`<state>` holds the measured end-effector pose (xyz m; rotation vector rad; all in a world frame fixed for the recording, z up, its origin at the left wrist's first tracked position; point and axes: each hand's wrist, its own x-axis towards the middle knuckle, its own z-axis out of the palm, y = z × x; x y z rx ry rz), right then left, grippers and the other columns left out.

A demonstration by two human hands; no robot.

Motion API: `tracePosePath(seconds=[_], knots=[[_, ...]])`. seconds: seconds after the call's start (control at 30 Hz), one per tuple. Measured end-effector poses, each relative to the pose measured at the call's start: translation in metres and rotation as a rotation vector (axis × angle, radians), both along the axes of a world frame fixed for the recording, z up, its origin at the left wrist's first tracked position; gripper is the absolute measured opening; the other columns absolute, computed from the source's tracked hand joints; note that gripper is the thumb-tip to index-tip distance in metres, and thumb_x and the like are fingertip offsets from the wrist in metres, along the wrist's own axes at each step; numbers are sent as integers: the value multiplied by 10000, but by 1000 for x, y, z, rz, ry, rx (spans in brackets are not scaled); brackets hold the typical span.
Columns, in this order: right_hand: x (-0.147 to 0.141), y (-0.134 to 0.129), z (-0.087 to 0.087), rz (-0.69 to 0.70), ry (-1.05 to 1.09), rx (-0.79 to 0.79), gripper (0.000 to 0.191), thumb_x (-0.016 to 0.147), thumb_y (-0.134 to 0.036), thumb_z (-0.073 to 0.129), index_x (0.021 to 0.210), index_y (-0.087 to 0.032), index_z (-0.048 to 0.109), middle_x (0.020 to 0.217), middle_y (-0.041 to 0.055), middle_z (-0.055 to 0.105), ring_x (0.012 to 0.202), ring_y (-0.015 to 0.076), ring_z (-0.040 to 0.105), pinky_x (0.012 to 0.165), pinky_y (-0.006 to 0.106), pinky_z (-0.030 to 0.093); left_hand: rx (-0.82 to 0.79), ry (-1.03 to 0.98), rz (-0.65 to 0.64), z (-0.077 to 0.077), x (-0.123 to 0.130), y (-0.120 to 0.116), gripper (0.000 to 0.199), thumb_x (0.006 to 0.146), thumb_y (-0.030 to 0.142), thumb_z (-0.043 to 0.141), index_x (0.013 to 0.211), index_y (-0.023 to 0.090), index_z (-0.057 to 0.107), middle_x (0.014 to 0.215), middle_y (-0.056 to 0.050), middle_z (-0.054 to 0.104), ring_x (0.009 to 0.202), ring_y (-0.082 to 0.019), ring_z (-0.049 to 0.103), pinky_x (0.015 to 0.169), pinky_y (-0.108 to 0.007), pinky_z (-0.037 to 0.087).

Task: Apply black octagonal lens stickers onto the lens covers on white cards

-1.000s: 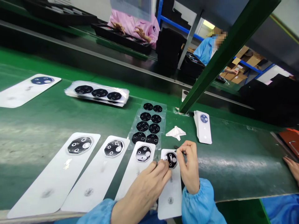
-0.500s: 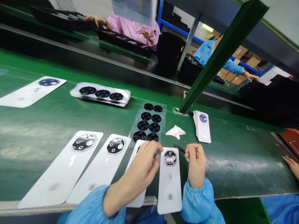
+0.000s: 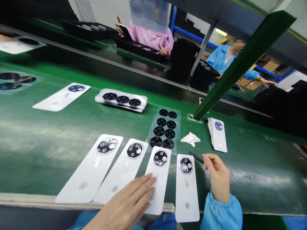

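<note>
- Markings: each of the four front panels carries a round grey mark low down and a smaller mark beneath its dark octagon; lettering too small or blurred to read.
- First panel (image 3: 88, 169) and second panel (image 3: 123, 172): side by side at left, on the bench (image 3: 259, 179).
- Third panel (image 3: 160, 179): next in line, lower end past the bench edge; the left hand (image 3: 129, 203) lies over it, flat and extended, fingertips on its face.
- Fourth panel (image 3: 187, 191): between the hands, its lower end also past the edge.
- Right hand (image 3: 217, 179): fingers bunched at the near end of a black tool (image 3: 196, 157); whether they grip it cannot be told.
- Bench surface: green, glossy, reflecting light. It bears a clear sheet (image 3: 177, 127) of black octagons, a sheet pile (image 3: 121, 100), a crumpled white scrap (image 3: 190, 139) and a panel stack (image 3: 219, 137).
- Room: green post (image 3: 240, 67); beyond it, black trays (image 3: 141, 48), a person in pink (image 3: 154, 41) and another in blue (image 3: 216, 59).
</note>
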<state>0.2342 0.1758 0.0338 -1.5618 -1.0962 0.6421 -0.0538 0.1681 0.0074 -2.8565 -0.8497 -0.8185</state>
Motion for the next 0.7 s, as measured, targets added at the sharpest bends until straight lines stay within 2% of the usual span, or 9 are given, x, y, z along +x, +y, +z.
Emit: tracePosePath(seconds=[0.13,0.2,0.33,0.4,0.47,0.53,0.7], knots=[[-9,-8,0,190,-22,-96,196,831,-358,618,943,-201,651,897,35,603,689,140,589,631,264,504,-37,-30,2,6,17,-3,265,912,86,376,1026,146,608,1103,-72,657,1059,-207,579,935,-348,432],[-14,-10,-2,241,-98,-88,158,859,-330,576,918,-200,643,911,42,600,726,153,605,650,272,509,-54,8,-24,15,32,-2,268,904,84,393,1064,139,601,1055,-57,667,987,-202,594,913,-348,430],[-22,-9,-7,253,-370,-15,135,856,-223,557,981,-208,604,853,31,616,757,169,609,695,291,500,-28,76,-73,24,64,0,316,904,75,365,1139,93,575,1148,-86,636,1006,-197,581,902,-329,424],[-24,-7,-7,289,-441,13,124,856,-185,543,971,-208,582,851,30,613,728,161,600,681,290,496,4,82,-94,19,75,1,314,902,74,357,1119,72,584,1162,-100,630,1039,-200,573,930,-321,411],[-24,-5,-6,357,-472,28,68,880,-173,510,883,-207,568,864,40,592,731,159,584,652,283,483,18,88,-98,12,82,2,309,899,69,356,1090,68,598,1144,-98,639,1059,-206,570,968,-320,391],[-24,-4,-5,402,-492,29,99,905,-172,481,848,-206,555,893,50,562,743,157,564,636,282,469,22,86,-104,4,84,2,302,897,66,358,1070,76,606,1122,-89,649,1055,-208,574,991,-323,375],[-23,-2,-8,379,-579,66,94,916,-153,473,910,-201,554,984,70,466,915,195,532,781,344,454,-5,92,-145,0,82,5,265,912,103,385,1071,75,596,1100,-110,645,1060,-222,568,999,-344,364]])
